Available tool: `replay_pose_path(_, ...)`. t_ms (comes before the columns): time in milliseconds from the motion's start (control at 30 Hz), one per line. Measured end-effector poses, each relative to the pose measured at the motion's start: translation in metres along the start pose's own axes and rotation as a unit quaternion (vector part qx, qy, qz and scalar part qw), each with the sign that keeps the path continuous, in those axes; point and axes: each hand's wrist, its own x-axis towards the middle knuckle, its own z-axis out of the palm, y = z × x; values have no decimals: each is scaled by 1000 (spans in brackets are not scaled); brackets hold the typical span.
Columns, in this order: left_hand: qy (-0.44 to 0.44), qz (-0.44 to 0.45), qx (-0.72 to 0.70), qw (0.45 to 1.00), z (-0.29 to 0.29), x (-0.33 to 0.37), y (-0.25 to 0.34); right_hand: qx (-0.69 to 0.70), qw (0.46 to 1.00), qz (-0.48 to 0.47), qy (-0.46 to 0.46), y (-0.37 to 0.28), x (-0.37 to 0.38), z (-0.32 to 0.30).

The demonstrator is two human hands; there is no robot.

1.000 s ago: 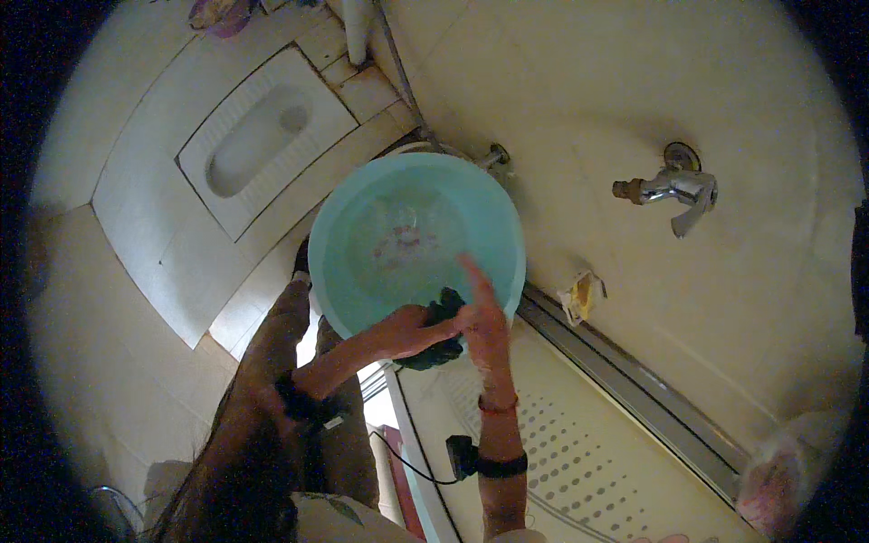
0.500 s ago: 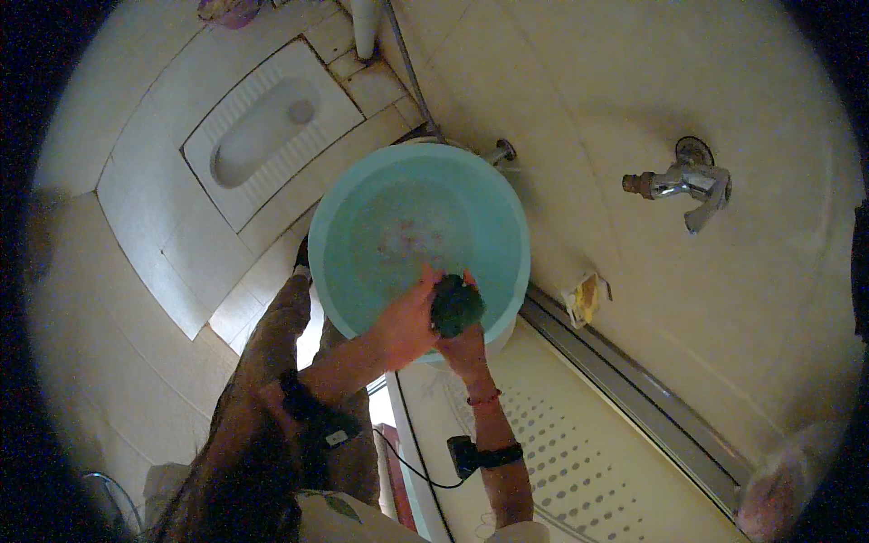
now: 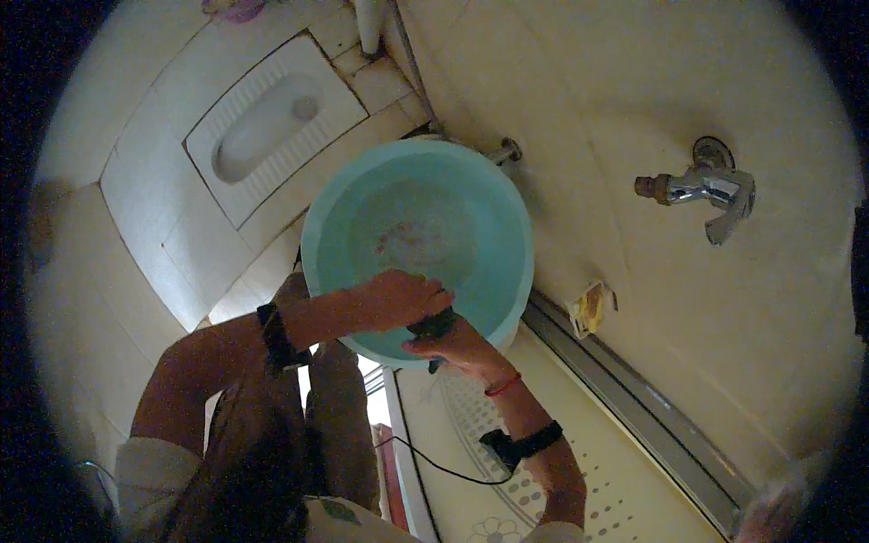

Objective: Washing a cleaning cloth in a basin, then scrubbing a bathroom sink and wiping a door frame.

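A round aqua-green basin (image 3: 316, 237) holds water with whitish foam and small reddish specks on it. Over its near side, a dark green wadded bundle (image 3: 433, 324) is squeezed between my two hands; whether it is cloth or something else cannot be told. My left hand (image 3: 400, 299) is closed over the bundle from above and the left. From below and the right, my right hand (image 3: 463, 347) grips it, with a dark bit poking out beneath the fingers. Black straps are on both forearms, and a red string circles my right wrist.
On the right wall are a metal tap (image 3: 701, 188) and, lower, a yellow-and-white item (image 3: 590, 309). A floor-level squat toilet (image 3: 267, 127) lies at upper left. Below the basin stretches a cream panel with dots (image 3: 534, 480), beside a dark metal rail (image 3: 625, 389).
My left forearm has swung outward and its hand now lies over the bundle. Both hands have shifted slightly, and the bundle sits lower and more covered by fingers.
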Motion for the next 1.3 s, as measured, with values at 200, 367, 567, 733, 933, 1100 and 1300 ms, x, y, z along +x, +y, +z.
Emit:
replay_pose_path(200, -18, -239, -85, 967, 24, 14, 12, -606, 763, -125, 188, -25, 14, -12)
replay_pose_path(367, 123, -317, -506, 793, 36, 18, 31, -722, 649, -213, 114, -34, 24, -45)
replay_pose_path(567, 3, -403, -863, 304, 12, -1, 59, -779, 593, -200, 39, -56, 13, -33)
replay_pose_path(733, 56, -256, -870, 417, -9, 6, 63, -744, 635, -130, 161, -39, -9, -21)
replay_pose_path(933, 215, -225, -716, 625, 21, -3, 51, -184, 956, -174, 150, 4, -18, -22)
replay_pose_path(1100, 166, -262, -765, 565, -14, 6, 76, -64, 940, -205, 266, 24, -11, -10)
replay_pose_path(1300, 312, -346, -337, 818, 38, -40, 36, 205, 890, -218, 344, 23, -4, -50)
